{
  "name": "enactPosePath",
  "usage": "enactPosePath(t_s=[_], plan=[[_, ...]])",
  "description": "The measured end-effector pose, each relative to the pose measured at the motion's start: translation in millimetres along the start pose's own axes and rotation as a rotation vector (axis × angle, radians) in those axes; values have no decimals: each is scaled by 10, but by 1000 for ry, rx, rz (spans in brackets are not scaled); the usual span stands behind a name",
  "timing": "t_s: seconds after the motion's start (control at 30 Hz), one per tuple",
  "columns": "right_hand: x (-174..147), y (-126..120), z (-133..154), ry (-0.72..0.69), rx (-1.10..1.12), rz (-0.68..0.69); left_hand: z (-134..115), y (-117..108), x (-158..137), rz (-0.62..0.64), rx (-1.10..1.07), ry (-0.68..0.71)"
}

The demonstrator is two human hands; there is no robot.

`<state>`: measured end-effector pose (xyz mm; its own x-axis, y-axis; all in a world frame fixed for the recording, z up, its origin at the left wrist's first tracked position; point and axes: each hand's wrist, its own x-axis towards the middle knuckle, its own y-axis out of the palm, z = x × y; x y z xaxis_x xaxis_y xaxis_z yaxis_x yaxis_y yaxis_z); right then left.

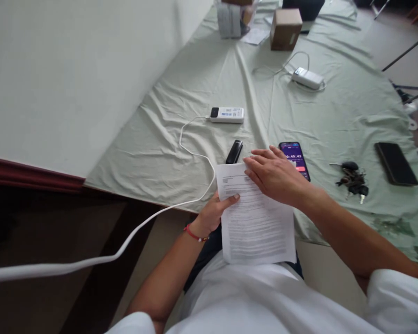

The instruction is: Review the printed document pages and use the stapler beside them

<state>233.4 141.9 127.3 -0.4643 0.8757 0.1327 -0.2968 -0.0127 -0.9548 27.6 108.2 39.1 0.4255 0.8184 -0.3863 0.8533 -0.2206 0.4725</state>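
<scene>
A printed sheet of paper (259,227) spans from the table's near edge to my lap; whether more sheets lie beneath it I cannot tell. My left hand (216,211) grips its left edge, thumb on top and the other fingers hidden underneath. Across the upper right part of the page rests my right hand (275,174), its fingers stretched out flat. Just beyond the top edge is a small black object (234,151) that looks like a stapler. A lit phone (299,160) showing a timer lies partly behind my right hand.
A white power bank (227,115) trails a white cable (153,214) toward me. Keys (353,180) and a dark phone (396,163) lie at right. Farther back are another white device (307,78), a cardboard box (285,30) and a clear bag (231,21). A wall (73,83) borders the left.
</scene>
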Motion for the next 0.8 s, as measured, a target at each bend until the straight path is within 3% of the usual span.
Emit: enactPosePath(t_s=[0.3,0.53,0.67,0.8], plan=[[-8,14,24,-27,-19,56,-83,12,59,56,46,1],[-5,38,-4,70,27,126,-52,91,75,-67,-10,-6],[30,89,-30,16,63,110,-64,113,66,-157,-62,2],[90,166,-55,-16,97,81,-73,93,107,-168,-99,13]])
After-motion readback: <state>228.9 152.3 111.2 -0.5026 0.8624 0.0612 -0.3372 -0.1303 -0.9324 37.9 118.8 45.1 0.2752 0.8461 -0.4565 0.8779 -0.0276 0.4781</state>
